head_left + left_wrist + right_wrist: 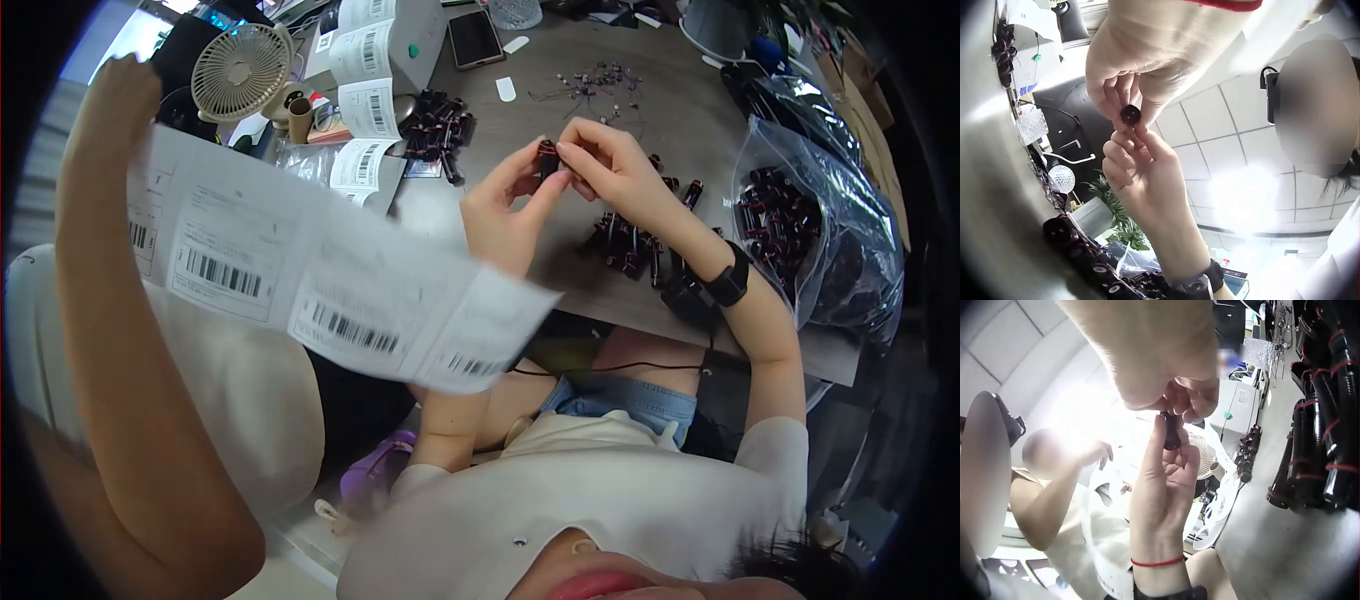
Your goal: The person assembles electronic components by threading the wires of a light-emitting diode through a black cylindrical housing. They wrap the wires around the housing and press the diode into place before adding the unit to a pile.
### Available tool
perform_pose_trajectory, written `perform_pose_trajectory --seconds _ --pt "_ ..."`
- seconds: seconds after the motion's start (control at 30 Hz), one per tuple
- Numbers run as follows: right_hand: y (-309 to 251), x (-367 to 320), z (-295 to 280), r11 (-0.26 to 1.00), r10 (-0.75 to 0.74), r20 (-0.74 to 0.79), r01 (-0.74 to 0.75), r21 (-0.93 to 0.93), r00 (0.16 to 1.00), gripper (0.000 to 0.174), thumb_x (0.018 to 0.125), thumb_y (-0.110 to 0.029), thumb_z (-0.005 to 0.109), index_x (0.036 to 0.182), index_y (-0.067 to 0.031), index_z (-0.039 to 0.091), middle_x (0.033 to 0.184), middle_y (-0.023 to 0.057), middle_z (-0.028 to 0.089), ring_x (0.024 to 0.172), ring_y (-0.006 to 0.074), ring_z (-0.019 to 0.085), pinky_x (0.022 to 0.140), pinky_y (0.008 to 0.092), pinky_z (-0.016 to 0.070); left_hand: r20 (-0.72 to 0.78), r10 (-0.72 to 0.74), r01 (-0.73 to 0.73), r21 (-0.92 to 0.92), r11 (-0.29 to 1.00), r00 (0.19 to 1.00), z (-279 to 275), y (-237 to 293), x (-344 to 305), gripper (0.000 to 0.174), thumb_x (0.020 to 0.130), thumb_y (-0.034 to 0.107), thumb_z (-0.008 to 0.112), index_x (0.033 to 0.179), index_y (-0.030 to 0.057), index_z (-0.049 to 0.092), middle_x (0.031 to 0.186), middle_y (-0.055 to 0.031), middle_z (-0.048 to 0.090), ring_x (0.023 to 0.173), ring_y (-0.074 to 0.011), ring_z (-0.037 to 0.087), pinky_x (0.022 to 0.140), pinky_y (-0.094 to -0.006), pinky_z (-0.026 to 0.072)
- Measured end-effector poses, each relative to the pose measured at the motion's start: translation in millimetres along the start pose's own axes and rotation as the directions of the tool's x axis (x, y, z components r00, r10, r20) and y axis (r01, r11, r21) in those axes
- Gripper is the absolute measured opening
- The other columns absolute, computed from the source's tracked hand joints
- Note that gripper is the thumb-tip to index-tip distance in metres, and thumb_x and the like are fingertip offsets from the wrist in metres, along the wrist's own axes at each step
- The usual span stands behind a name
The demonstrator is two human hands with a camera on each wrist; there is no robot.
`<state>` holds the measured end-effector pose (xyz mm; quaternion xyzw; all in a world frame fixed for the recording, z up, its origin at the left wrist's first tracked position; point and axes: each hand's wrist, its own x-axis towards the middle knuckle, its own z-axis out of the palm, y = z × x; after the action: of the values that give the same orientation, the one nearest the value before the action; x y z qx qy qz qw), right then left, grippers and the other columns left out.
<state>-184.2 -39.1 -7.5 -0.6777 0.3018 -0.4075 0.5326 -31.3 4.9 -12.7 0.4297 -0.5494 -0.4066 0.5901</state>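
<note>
Left hand [502, 215] and right hand [608, 168] are together over the bench [420, 212], both pinching one small black tube [548, 160] between thumb and fingers. Head cam gets its side and the red rings, left wrist cam only a dark round end. Right wrist cam is the one showing a thin dark strand [1183, 459] hanging near its lower end, plus the red string [1157, 562] on the left wrist, which the label strip [345, 285] hides from the head cam.

That strip is blurred and cuts across the left forearm. Head view also shows a loose pile [628, 245] of similar tubes below the right forearm, a second bunch [437, 130] past the left hand, and a clear bag [755, 150] of more. Right wrist cam shows the other person's [1054, 494] raised arm; left wrist cam adds a plant [1125, 228].
</note>
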Motion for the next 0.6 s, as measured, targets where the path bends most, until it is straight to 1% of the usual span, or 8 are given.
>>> perform_pose_trajectory --seconds 0.07,0.23,0.33,0.37,0.47,0.6 --pt "-0.6 1.7 1.6 0.996 0.04 -0.002 -0.04 0.074 0.999 0.02 0.097 -0.018 0.047 0.085 -0.0029 0.05 0.067 -0.0029 0.048 0.056 0.0029 0.043 0.048 0.0191 0.0327 -0.003 0.04 -0.039 0.101 0.994 0.999 -1.1 -0.4 2.1 0.033 0.08 0.002 0.069 0.112 -0.0041 0.062 0.094 -0.0091 0.069 0.077 -0.0105 0.064 0.071 -0.0229 0.051" --pt "-5.0 0.0 2.1 0.997 0.02 -0.013 -0.019 0.072 1.0 0.021 0.098 -0.018 0.047 0.083 -0.0028 0.049 0.067 -0.0029 0.048 0.056 0.0031 0.042 0.048 0.0193 0.0323 0.015 -0.009 0.008 0.089 0.996 1.0 -5.8 1.5 3.1 0.036 0.08 0.003 0.07 0.114 -0.0039 0.062 0.095 -0.0093 0.069 0.078 -0.0099 0.064 0.072 -0.0228 0.0509" --pt "-5.5 -0.3 -0.8 1.0 -0.007 0.042 0.008 -0.021 0.999 0.021 0.098 -0.018 0.047 0.083 -0.0026 0.049 0.065 -0.0029 0.047 0.055 0.0034 0.042 0.048 0.0197 0.0321 0.021 -0.024 0.023 0.061 0.998 0.999 -7.9 3.8 1.3 0.036 0.08 0.003 0.07 0.114 -0.0036 0.062 0.095 -0.0093 0.069 0.078 -0.0095 0.064 0.072 -0.0226 0.0508" --pt "-5.6 -0.7 -0.7 1.0 -0.005 0.045 0.006 -0.02 0.999 0.021 0.098 -0.018 0.047 0.083 -0.0026 0.049 0.065 -0.0029 0.047 0.055 0.0034 0.042 0.048 0.0197 0.0321 0.018 -0.026 0.025 0.061 0.998 0.999 -9.0 3.7 0.4 0.036 0.08 0.003 0.07 0.114 -0.0036 0.062 0.095 -0.0093 0.069 0.078 -0.0095 0.064 0.072 -0.0226 0.0508" --pt "-5.8 -1.2 -2.0 0.994 0.012 0.049 -0.007 -0.106 0.999 0.021 0.098 -0.018 0.047 0.083 -0.0021 0.05 0.063 -0.003 0.047 0.055 0.0037 0.042 0.047 0.0202 0.0322 0.034 -0.022 0.02 0.061 0.998 0.999 -10.5 2.7 -1.0 0.035 0.079 0.005 0.071 0.113 -0.0036 0.062 0.095 -0.0093 0.069 0.077 -0.009 0.063 0.072 -0.0224 0.0506" --pt "-6.8 -1.5 -0.5 0.992 0.057 0.038 -0.052 -0.118 0.998 0.021 0.097 -0.018 0.048 0.084 -0.001 0.052 0.062 -0.0024 0.048 0.053 0.0042 0.042 0.047 0.0215 0.0333 0.074 -0.039 0.03 0.113 0.993 0.997 -15.7 1.5 0.4 0.04 0.08 0.006 0.071 0.117 -0.0033 0.06 0.092 -0.0083 0.069 0.076 -0.0086 0.063 0.068 -0.0225 0.0506"
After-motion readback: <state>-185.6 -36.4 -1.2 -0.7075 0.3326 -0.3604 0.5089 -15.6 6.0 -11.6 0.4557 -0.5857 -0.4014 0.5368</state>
